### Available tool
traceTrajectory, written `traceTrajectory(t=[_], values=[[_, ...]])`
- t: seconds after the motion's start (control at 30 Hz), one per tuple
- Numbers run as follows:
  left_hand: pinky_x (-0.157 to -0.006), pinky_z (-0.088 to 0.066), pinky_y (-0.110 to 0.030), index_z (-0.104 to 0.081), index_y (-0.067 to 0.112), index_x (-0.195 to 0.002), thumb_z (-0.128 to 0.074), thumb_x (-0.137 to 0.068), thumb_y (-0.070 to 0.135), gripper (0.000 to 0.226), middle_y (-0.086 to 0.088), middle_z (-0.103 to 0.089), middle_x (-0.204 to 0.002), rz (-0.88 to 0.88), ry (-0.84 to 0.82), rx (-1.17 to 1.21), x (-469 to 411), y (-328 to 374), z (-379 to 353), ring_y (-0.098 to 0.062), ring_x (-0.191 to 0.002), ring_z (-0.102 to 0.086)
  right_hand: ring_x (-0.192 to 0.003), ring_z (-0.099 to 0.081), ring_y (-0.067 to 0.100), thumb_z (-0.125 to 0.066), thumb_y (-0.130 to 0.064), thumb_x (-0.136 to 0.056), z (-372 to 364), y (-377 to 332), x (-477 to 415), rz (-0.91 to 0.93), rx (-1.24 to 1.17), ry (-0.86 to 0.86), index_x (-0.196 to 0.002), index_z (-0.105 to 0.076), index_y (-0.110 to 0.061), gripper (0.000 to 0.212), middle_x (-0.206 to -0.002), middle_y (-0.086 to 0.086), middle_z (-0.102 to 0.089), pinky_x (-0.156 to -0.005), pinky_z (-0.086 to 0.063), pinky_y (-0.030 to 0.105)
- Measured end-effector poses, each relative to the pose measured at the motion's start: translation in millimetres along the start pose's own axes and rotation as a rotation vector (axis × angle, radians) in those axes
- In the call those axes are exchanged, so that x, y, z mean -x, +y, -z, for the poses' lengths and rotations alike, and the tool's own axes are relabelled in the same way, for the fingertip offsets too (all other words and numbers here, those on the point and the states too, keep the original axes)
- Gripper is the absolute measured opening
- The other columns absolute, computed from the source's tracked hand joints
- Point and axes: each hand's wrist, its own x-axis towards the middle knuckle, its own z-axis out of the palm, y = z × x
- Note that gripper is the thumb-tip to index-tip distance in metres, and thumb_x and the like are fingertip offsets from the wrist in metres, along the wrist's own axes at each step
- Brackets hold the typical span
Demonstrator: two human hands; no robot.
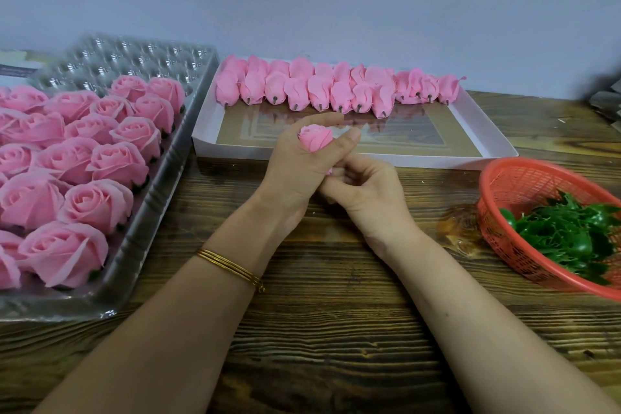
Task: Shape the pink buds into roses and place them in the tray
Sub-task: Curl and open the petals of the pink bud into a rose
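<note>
Glossy clear plastic tray (161, 175), rough-grained wooden table (336, 329), red plastic mesh basket (497, 185), matt pink roses (100, 161)

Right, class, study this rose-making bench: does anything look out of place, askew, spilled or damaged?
Little does. A crumpled scrap of clear plastic lies loose on the table beside the red basket. The roses and buds sit in tidy rows.

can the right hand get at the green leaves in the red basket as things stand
Probably yes: the green serrated leaves lie uncovered in the red plastic mesh basket, only open wooden table between. First the right hand must release the pink bud it pinches.
</note>
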Motion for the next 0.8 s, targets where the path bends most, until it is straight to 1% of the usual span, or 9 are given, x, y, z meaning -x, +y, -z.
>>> traceTrajectory(t=[0.07,0.13,0.27,0.33,0.43,0.5,0.6,0.7,0.8], values=[[-0.057,-0.051,-0.024,-0.066,0.015,-0.103,-0.074,-0.084,0.012,0.021,0.0,-0.059,-0.077,0.004,-0.002,-0.021,-0.3,-0.1,0.6,-0.008,-0.061,-0.057,-0.054,-0.048,0.001,-0.063,0.014,-0.081,0.6,-2.0,0.2,-0.029,-0.03,-0.03,-0.074,-0.065,-0.01,0.025,-0.055,-0.009,-0.056,-0.058,-0.041,0.013],[-0.059,-0.051,-0.025,-0.067,0.018,-0.101,-0.074,-0.085,0.014,0.017,0.001,-0.06,-0.075,0.007,-0.005,-0.036,-0.6,-1.0,1.1,-0.008,-0.061,-0.058,-0.057,-0.047,0.007,-0.063,0.013,-0.081,1.5,-3.0,0.1,-0.058,-0.041,-0.038,-0.075,-0.064,-0.007,0.021,-0.058,0.0,-0.055,-0.059,-0.041,0.017],[-0.053,-0.052,-0.023,-0.065,0.015,-0.1,-0.069,-0.089,0.012,0.013,0.002,-0.059,-0.062,0.004,0.011,-0.026,0.1,-1.3,0.4,-0.009,-0.055,-0.056,-0.057,-0.053,0.003,-0.068,0.016,-0.076,-0.4,-2.5,-0.1,-0.033,-0.009,0.001,-0.073,-0.061,-0.011,0.027,-0.058,-0.007,-0.06,-0.063,-0.047,0.016],[-0.048,-0.049,-0.02,-0.063,0.013,-0.102,-0.068,-0.089,0.009,0.014,0.003,-0.057,-0.056,0.001,0.013,0.002,0.7,-1.2,-0.7,-0.008,-0.049,-0.051,-0.063,-0.055,0.009,-0.071,0.015,-0.074,-1.7,-0.8,0.6,0.005,0.006,0.041,-0.075,-0.06,-0.01,0.027,-0.065,-0.002,-0.061,-0.065,-0.047,0.016],[-0.047,-0.048,-0.019,-0.061,0.013,-0.104,-0.069,-0.088,0.007,0.019,0.003,-0.057,-0.055,-0.014,0.01,0.004,1.4,-1.4,-1.3,-0.005,-0.045,-0.05,-0.072,-0.051,0.019,-0.073,0.011,-0.075,-3.0,0.4,1.7,0.052,0.024,0.061,-0.084,-0.062,0.004,0.016,-0.073,0.01,-0.059,-0.067,-0.045,0.023],[-0.049,-0.049,-0.02,-0.061,0.013,-0.105,-0.071,-0.086,0.005,0.023,0.002,-0.057,-0.057,-0.015,-0.003,0.007,1.1,-1.9,-0.8,-0.006,-0.047,-0.051,-0.069,-0.051,0.016,-0.072,0.012,-0.076,-1.7,0.5,1.0,0.048,0.023,0.061,-0.082,-0.062,0.003,0.015,-0.068,0.004,-0.059,-0.066,-0.045,0.019],[-0.057,-0.053,-0.023,-0.062,0.013,-0.105,-0.073,-0.082,0.004,0.027,0.003,-0.06,-0.06,-0.01,-0.025,-0.003,-0.6,-1.2,1.6,-0.01,-0.055,-0.055,-0.057,-0.049,0.002,-0.069,0.014,-0.077,1.9,1.0,-0.3,0.0,0.012,0.031,-0.071,-0.06,-0.01,0.026,-0.056,-0.012,-0.056,-0.064,-0.044,0.014],[-0.062,-0.052,-0.028,-0.063,0.013,-0.11,-0.075,-0.08,0.01,0.032,0.004,-0.062,-0.063,0.018,-0.079,-0.021,-1.2,0.7,5.0,-0.011,-0.059,-0.057,-0.052,-0.047,0.001,-0.064,0.014,-0.08,4.8,-0.1,-0.6,-0.04,-0.029,-0.017,-0.072,-0.062,-0.006,0.022,-0.052,-0.012,-0.055,-0.059,-0.041,0.013],[-0.058,-0.049,-0.027,-0.062,0.013,-0.113,-0.075,-0.077,0.017,0.038,0.003,-0.062,-0.059,0.028,-0.115,-0.047,-0.5,1.6,5.7,-0.012,-0.055,-0.056,-0.054,-0.044,0.006,-0.062,0.014,-0.081,6.3,-1.4,-0.5,-0.067,-0.079,-0.06,-0.065,-0.061,-0.01,0.029,-0.055,-0.002,-0.052,-0.057,-0.039,0.016]])
